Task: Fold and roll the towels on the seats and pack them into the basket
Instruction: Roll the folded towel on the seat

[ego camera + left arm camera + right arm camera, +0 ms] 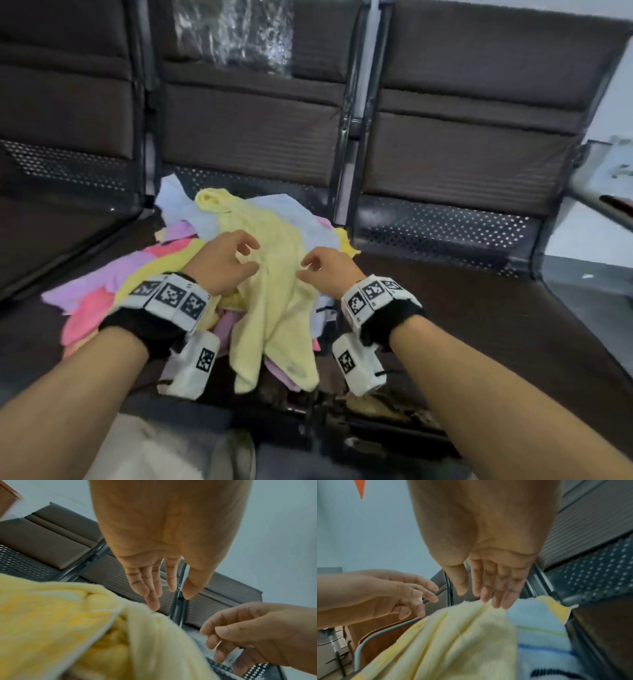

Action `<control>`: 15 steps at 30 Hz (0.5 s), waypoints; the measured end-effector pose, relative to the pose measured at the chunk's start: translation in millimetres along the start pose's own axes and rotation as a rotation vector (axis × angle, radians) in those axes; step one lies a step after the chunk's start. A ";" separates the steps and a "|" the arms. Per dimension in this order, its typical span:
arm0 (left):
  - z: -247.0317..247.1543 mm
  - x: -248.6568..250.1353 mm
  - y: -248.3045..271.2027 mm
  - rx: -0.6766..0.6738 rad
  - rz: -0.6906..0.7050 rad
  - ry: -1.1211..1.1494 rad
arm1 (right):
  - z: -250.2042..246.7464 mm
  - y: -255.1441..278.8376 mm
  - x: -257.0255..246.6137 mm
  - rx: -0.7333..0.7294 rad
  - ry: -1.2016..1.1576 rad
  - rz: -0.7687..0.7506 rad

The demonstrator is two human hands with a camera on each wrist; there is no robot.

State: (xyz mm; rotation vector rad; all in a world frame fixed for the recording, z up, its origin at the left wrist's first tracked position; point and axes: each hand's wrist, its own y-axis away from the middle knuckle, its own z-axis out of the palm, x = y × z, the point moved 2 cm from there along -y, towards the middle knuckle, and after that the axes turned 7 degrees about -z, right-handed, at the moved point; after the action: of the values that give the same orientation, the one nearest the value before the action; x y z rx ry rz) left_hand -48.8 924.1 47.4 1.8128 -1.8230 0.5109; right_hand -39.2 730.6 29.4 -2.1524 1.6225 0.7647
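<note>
A pale yellow towel (274,291) lies crumpled on top of a heap of towels (102,287) on the middle seat; pink, purple, light blue and yellow ones show beneath it. My left hand (233,260) hovers over the yellow towel's left side with fingers loosely spread and nothing in them. My right hand (325,267) hovers just right of it, fingers also relaxed. In the left wrist view the left hand (159,585) is above the yellow towel (85,628). In the right wrist view the right hand (488,588) is over the yellow towel (453,642), next to a striped blue towel (542,635). No basket is in view.
A row of dark brown padded seats (479,308) with perforated metal at the back runs across the head view. Crinkled clear plastic (236,34) leans on the middle backrest. The right seat's worn front edge (376,411) is torn. A metal armrest (599,198) stands at far right.
</note>
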 end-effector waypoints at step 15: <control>20.6 13.6 -3.8 0.168 0.159 -0.107 | -7.3 7.1 -3.7 0.363 -0.303 -0.253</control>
State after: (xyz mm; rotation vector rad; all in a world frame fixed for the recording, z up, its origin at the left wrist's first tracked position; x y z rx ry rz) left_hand -46.5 900.8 38.8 1.8441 -2.0632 0.6547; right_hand -45.2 727.3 37.8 -1.8340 1.2009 0.6254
